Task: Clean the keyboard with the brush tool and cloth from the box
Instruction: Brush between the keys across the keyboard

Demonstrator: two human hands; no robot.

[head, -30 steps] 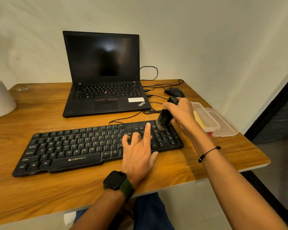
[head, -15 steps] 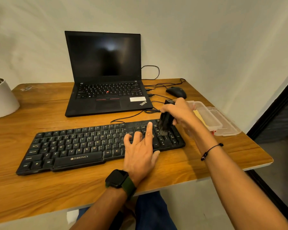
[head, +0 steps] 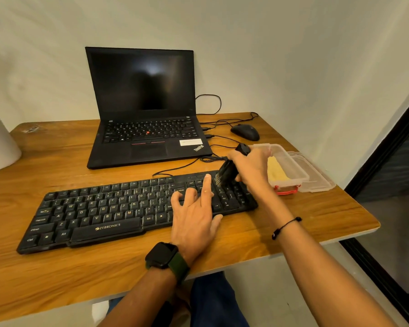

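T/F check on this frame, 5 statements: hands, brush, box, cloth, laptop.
1. The right hand grips the brush, bristles over the keyboard at its right end. True.
2. The left hand holds the cloth. False: it rests open on the keys; the yellow cloth lies in the box.
3. The box is closed. False: its lid lies beside it.
4. The laptop screen is dark. True.
5. The mouse sits left of the laptop. False: it sits to the right.
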